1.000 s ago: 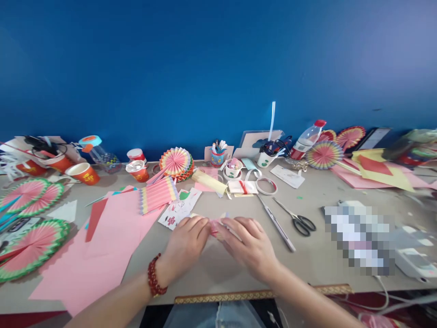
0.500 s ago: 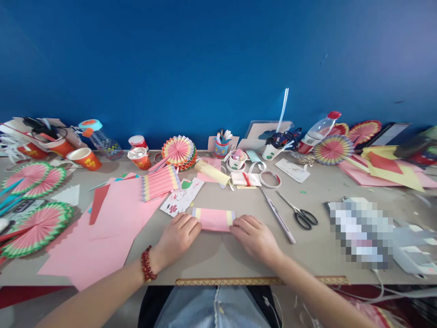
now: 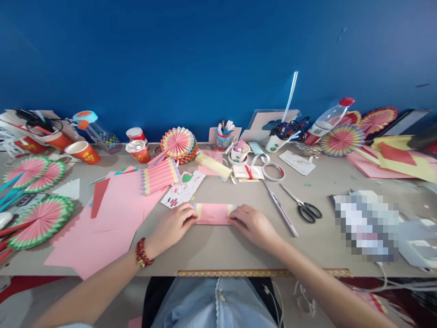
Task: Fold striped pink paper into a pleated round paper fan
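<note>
A pink paper strip [image 3: 214, 214] with yellow and lilac bands at its ends lies flat on the desk in front of me. My left hand [image 3: 175, 226] pinches its left end, a red bead bracelet on that wrist. At the strip's right end, my right hand [image 3: 253, 224] has its fingers closed on the edge. A white printed sheet [image 3: 182, 189] is just behind my left hand. Beyond my right hand are a pale pen-like tool [image 3: 280, 208] and black-handled scissors [image 3: 309, 211].
Pink sheets [image 3: 112, 218] and green-edged paper fans [image 3: 43, 218] spread over the left side. Pleated paper [image 3: 160, 176], a tape roll [image 3: 273, 171], red cups [image 3: 138, 151] and a plastic bottle [image 3: 327, 124] stand or lie farther back. A blurred-out device is at the right.
The view has shifted a little. The strip's near edge looks more folded over, and the fingers of my left hand are more tucked in at its end.
</note>
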Demonstrator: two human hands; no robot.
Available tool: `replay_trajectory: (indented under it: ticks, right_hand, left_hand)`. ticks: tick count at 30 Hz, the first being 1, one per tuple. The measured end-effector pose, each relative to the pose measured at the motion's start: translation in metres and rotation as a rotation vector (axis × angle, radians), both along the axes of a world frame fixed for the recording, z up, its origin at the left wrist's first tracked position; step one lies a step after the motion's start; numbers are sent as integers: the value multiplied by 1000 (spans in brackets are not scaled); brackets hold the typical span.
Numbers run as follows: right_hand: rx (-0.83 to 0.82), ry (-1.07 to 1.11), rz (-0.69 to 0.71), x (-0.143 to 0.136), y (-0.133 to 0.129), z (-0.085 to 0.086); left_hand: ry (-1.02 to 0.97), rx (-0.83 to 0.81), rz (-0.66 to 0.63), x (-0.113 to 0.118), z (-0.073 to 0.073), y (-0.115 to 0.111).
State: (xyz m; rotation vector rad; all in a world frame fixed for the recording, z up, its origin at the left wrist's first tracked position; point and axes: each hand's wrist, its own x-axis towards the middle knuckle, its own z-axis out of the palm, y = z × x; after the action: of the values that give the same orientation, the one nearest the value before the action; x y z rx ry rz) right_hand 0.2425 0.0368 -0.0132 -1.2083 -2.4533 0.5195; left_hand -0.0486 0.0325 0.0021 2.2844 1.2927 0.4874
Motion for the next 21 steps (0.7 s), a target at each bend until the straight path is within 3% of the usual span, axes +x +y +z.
replay_trajectory:
  ticks: [10, 21]
  right_hand:
    - [-100, -106, -42, -8, 9, 9]
    - [-119, -140, -36, -8, 15, 7]
  left_hand:
    - [20, -115, -67, -1, 2, 25]
    - [20, -168, -75, -1, 6, 31]
